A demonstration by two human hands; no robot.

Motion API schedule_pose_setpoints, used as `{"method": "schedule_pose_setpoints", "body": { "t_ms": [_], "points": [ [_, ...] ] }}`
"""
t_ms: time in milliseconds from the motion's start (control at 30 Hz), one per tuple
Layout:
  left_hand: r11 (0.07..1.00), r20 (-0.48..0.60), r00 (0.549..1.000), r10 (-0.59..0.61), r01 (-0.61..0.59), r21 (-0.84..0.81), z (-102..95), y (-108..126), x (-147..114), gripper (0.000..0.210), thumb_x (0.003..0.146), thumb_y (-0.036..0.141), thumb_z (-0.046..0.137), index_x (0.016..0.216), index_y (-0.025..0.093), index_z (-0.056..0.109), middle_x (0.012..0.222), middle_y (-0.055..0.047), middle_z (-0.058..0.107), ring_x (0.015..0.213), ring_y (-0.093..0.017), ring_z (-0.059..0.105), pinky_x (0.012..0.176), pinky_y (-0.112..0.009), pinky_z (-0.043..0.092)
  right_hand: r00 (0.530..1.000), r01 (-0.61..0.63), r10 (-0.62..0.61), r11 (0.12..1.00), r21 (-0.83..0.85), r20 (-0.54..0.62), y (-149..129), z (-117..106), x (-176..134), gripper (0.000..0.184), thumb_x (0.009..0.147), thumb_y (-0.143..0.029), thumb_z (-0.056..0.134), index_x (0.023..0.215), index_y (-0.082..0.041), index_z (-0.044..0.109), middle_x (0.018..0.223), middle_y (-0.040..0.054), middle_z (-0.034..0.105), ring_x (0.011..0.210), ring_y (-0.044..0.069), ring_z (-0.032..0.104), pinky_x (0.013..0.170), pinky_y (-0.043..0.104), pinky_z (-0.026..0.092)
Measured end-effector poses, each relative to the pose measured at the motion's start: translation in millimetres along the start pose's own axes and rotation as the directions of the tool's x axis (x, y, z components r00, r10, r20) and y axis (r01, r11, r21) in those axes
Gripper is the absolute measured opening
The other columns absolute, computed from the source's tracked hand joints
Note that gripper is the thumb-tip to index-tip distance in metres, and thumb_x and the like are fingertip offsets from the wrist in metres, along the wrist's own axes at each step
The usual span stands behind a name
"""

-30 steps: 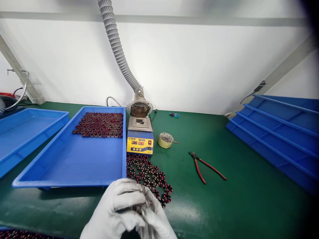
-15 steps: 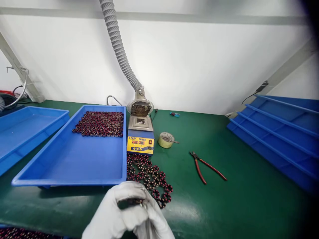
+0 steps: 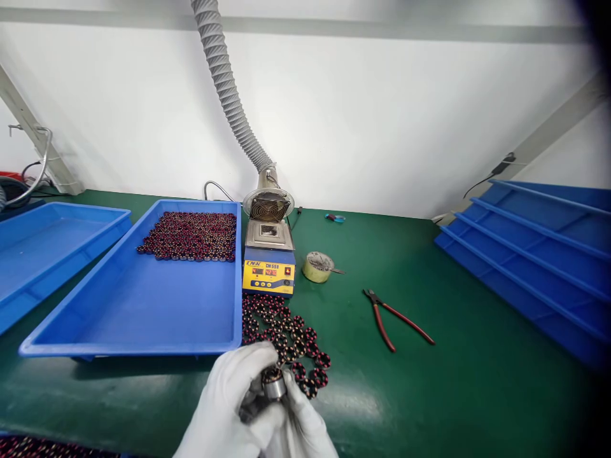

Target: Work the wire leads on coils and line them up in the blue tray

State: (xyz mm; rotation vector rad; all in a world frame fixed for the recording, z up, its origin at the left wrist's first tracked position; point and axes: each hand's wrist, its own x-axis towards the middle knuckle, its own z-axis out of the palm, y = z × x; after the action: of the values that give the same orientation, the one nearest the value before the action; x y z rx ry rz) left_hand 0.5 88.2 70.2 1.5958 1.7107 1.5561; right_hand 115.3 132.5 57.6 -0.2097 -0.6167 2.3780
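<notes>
Both my hands wear white gloves and meet at the bottom centre. My left hand (image 3: 233, 394) is closed around a small wound stator (image 3: 273, 385), which has a smooth silver side and dark windings with copper on top. The fingers of my right hand (image 3: 303, 413) are closed against the stator's right side. Gloved fingers hide part of it, and I cannot see whether the right fingers also hold a wire. Just beyond my hands lies a loose group of ring-shaped stators (image 3: 291, 337) with red, black and copper colouring.
A blue tray (image 3: 162, 312) at left holds many stators in its far part. Behind the loose group stands a yellow-fronted solder pot (image 3: 268, 278) under a fume hose (image 3: 229, 95). Right are a small tin (image 3: 316, 272), red-handled cutters (image 3: 382, 321) and stacked blue trays (image 3: 525, 254).
My hands have turned the stator so that its silver side now shows, where it was mostly hidden by the fingers. Both hands have shifted slightly to the right.
</notes>
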Motion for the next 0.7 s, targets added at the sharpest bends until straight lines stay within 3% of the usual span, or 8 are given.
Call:
{"method": "schedule_pose_setpoints", "body": {
  "t_ms": [100, 200, 333, 433, 500, 600, 667, 700],
  "points": [
    [0.99, 0.043, 0.994, 0.103, -0.107, 0.092, -0.4, -3.3, 2.5, 0.031, 0.06, 0.039, 0.07, 0.089, 0.041, 0.058, 0.102, 0.012, 0.063, 0.098, 0.01, 0.055, 0.09, 0.007, 0.046, 0.999, 0.041, -0.039, 0.996, -0.076, 0.019, 1.2, -3.4, 0.5, 0.034, 0.068, -0.04, 0.067, 0.094, -0.019, 0.064, 0.096, 0.0064, 0.06, 0.095, 0.015, 0.054, 0.079, 0.026, 0.045],
    [0.994, 0.149, 0.983, 0.11, -0.111, -0.001, -9.0, 2.0, 8.7, 0.031, 0.056, 0.039, 0.074, 0.084, 0.039, 0.061, 0.096, 0.01, 0.065, 0.092, 0.01, 0.057, 0.085, 0.009, 0.045, 0.997, 0.077, -0.074, 0.986, -0.145, 0.025, 0.7, -7.7, 0.5, 0.031, 0.069, -0.041, 0.066, 0.092, -0.02, 0.064, 0.097, 0.0052, 0.06, 0.095, 0.015, 0.054, 0.078, 0.027, 0.046],
    [0.978, 0.236, 0.971, -0.027, 0.075, -0.196, -13.7, 14.4, 18.1, 0.028, 0.053, 0.036, 0.079, 0.076, 0.028, 0.067, 0.093, 0.004, 0.067, 0.088, 0.006, 0.059, 0.082, 0.006, 0.047, 0.998, 0.024, -0.018, 0.993, -0.118, 0.053, 1.8, -4.3, 0.2, 0.038, 0.068, -0.039, 0.068, 0.1, -0.02, 0.061, 0.093, 0.0035, 0.06, 0.082, 0.011, 0.056, 0.076, 0.027, 0.046],
    [0.88, 0.257, 0.953, -0.163, 0.258, -0.398, -10.5, 18.6, 22.5, 0.023, 0.053, 0.036, 0.078, 0.058, 0.016, 0.068, 0.078, -0.001, 0.068, 0.077, 0.001, 0.061, 0.071, 0.001, 0.052, 0.997, -0.013, 0.016, 0.999, -0.035, 0.078, 3.2, 1.6, -0.4, 0.041, 0.067, -0.03, 0.07, 0.105, -0.022, 0.058, 0.088, 0.0008, 0.06, 0.073, 0.008, 0.056, 0.073, 0.024, 0.045],
    [0.787, 0.239, 0.948, -0.211, 0.31, -0.533, -10.9, 18.1, 22.9, 0.029, 0.052, 0.036, 0.079, 0.049, 0.011, 0.065, 0.065, -0.002, 0.066, 0.067, -0.003, 0.061, 0.063, -0.005, 0.053, 0.996, -0.015, 0.017, 1.0, -0.027, 0.084, 2.6, 3.4, -1.2, 0.037, 0.066, -0.028, 0.071, 0.1, -0.02, 0.059, 0.084, 0.0013, 0.061, 0.072, 0.009, 0.058, 0.072, 0.025, 0.045],
    [0.686, 0.066, 0.955, -0.288, 0.254, -0.682, -18.5, 16.4, 19.8, 0.035, 0.048, 0.041, 0.081, 0.049, 0.01, 0.063, 0.063, -0.002, 0.066, 0.066, -0.006, 0.062, 0.062, -0.008, 0.055, 0.996, -0.031, 0.032, 0.999, -0.014, 0.079, -0.5, 2.2, -2.9, 0.031, 0.063, -0.028, 0.073, 0.091, -0.02, 0.062, 0.082, 0.0028, 0.063, 0.071, 0.011, 0.06, 0.072, 0.026, 0.045],
    [0.699, 0.02, 0.937, -0.349, 0.275, -0.661, -23.8, 17.4, 16.9, 0.036, 0.042, 0.037, 0.085, 0.062, 0.013, 0.067, 0.077, -0.001, 0.068, 0.074, -0.005, 0.063, 0.064, -0.005, 0.055, 0.998, -0.015, 0.015, 1.0, 0.01, 0.059, -1.7, 0.5, -3.6, 0.025, 0.065, -0.028, 0.072, 0.087, -0.021, 0.063, 0.082, 0.0025, 0.064, 0.073, 0.011, 0.06, 0.072, 0.026, 0.046],
    [0.724, 0.052, 0.927, -0.371, 0.324, -0.608, -24.9, 18.5, 15.8, 0.04, 0.04, 0.032, 0.087, 0.069, 0.015, 0.067, 0.085, -0.001, 0.068, 0.077, -0.004, 0.063, 0.064, -0.003, 0.055, 0.999, 0.003, -0.004, 1.0, 0.011, 0.047, -1.5, -0.2, -3.5, 0.023, 0.067, -0.027, 0.071, 0.088, -0.022, 0.063, 0.083, 0.0024, 0.064, 0.074, 0.011, 0.06, 0.073, 0.026, 0.046]
  ]
}}
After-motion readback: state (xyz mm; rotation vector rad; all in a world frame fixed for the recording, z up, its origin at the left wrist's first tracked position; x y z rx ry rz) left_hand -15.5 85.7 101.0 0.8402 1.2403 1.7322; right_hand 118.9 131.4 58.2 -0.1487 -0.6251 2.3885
